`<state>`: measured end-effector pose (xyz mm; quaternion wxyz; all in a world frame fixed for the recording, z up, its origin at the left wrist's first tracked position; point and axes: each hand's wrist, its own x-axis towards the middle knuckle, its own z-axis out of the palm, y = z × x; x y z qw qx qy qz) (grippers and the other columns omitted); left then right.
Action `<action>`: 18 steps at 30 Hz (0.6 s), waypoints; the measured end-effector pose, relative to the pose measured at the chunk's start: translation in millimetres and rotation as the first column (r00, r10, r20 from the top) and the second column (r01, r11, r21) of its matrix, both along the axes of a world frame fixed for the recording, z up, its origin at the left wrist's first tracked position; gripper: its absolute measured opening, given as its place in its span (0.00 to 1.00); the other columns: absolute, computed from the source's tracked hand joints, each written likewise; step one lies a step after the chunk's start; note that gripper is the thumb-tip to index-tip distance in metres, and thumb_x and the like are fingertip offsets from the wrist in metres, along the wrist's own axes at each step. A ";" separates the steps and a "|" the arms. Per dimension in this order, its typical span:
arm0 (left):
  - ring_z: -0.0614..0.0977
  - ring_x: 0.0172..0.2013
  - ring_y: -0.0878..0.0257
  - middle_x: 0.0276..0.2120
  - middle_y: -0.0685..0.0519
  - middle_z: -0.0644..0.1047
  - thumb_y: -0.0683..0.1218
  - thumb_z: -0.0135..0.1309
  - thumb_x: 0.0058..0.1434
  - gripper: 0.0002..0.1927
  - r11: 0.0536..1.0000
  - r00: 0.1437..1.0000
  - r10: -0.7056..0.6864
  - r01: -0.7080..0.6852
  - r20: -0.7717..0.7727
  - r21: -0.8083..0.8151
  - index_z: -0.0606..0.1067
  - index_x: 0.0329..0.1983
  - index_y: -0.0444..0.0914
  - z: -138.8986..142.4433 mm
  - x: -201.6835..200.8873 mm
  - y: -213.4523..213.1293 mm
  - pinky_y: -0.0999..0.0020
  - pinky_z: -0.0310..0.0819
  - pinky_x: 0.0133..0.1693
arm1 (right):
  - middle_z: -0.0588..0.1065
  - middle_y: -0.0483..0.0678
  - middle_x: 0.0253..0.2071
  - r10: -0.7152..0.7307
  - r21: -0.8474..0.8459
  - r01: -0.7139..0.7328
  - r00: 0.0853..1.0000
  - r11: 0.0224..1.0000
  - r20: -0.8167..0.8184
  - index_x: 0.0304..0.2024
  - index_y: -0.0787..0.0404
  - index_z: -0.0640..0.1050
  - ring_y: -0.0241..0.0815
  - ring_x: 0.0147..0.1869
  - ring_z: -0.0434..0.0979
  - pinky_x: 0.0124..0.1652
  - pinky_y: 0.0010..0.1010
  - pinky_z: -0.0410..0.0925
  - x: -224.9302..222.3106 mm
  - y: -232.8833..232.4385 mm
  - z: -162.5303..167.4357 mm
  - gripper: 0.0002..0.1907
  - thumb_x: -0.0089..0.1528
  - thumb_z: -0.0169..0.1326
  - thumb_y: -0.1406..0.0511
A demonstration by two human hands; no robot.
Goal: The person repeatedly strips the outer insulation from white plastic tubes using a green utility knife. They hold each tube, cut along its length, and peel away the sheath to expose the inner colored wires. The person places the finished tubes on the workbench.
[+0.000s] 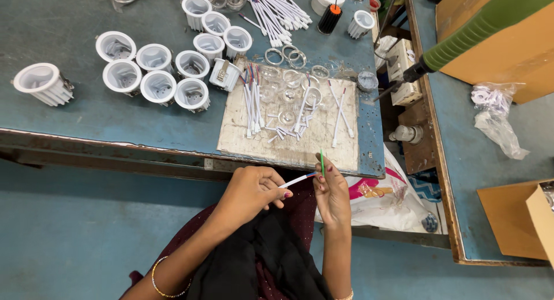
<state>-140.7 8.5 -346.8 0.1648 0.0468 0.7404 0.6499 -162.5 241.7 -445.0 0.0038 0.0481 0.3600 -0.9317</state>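
Blue workbench point(86, 118): white round housings point(154, 72), pale board point(288, 141) with wires point(252, 101), clear rings point(287, 53), wire pile point(277, 8).

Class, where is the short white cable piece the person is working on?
In the head view, lower centre: the white cable piece spans between the left hand and right hand, just below the white board.

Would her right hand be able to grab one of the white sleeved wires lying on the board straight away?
Probably not at once: the right hand pinches a green wire, though the wires on the board lie uncovered just ahead.
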 end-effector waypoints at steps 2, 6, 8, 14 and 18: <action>0.86 0.24 0.68 0.23 0.52 0.84 0.43 0.65 0.54 0.08 1.000 1.000 0.010 -0.010 -0.010 0.007 0.82 0.32 0.32 -0.7 -1.8 -3.6 0.75 0.76 0.23 | 0.72 0.51 0.44 0.049 -0.012 -0.049 0.999 0.999 -0.013 0.55 0.70 0.71 0.32 0.38 0.67 0.36 0.20 0.62 4.2 -1.1 5.6 0.14 0.67 0.50 0.71; 0.86 0.23 0.69 0.22 0.51 0.84 0.43 0.65 0.54 0.08 1.000 1.000 0.008 -0.008 -0.022 0.018 0.82 0.32 0.32 3.2 -2.0 -8.2 0.75 0.75 0.23 | 0.66 0.47 0.38 0.202 -0.031 -0.214 0.954 0.976 -0.221 0.52 0.64 0.70 0.35 0.38 0.64 0.37 0.26 0.60 30.7 -10.1 30.4 0.08 0.71 0.51 0.71; 0.86 0.23 0.69 0.21 0.51 0.83 0.43 0.65 0.54 0.08 1.000 1.000 0.000 0.000 -0.012 0.001 0.82 0.31 0.32 6.7 0.0 -8.2 0.75 0.74 0.23 | 0.64 0.45 0.33 0.151 0.063 -0.144 0.979 0.988 -0.137 0.51 0.64 0.71 0.33 0.33 0.62 0.32 0.24 0.58 45.1 -17.7 43.3 0.11 0.68 0.51 0.67; 0.84 0.22 0.68 0.23 0.51 0.83 0.41 0.63 0.56 0.06 0.994 0.996 -0.093 0.092 0.002 0.054 0.82 0.32 0.31 8.0 9.8 -2.3 0.75 0.73 0.25 | 0.60 0.39 0.24 0.013 0.383 0.018 0.997 0.924 -0.078 0.48 0.70 0.75 0.29 0.26 0.54 0.26 0.23 0.52 54.9 -39.0 51.3 0.14 0.69 0.53 0.62; 0.81 0.24 0.70 0.27 0.53 0.83 0.41 0.58 0.60 0.06 0.950 0.985 -0.171 0.167 -0.011 0.262 0.81 0.37 0.32 0.6 9.6 -2.4 0.76 0.75 0.29 | 0.59 0.38 0.24 0.038 0.242 -0.011 0.994 0.970 -0.106 0.47 0.70 0.73 0.29 0.26 0.54 0.26 0.23 0.52 58.4 -37.6 49.7 0.13 0.72 0.53 0.63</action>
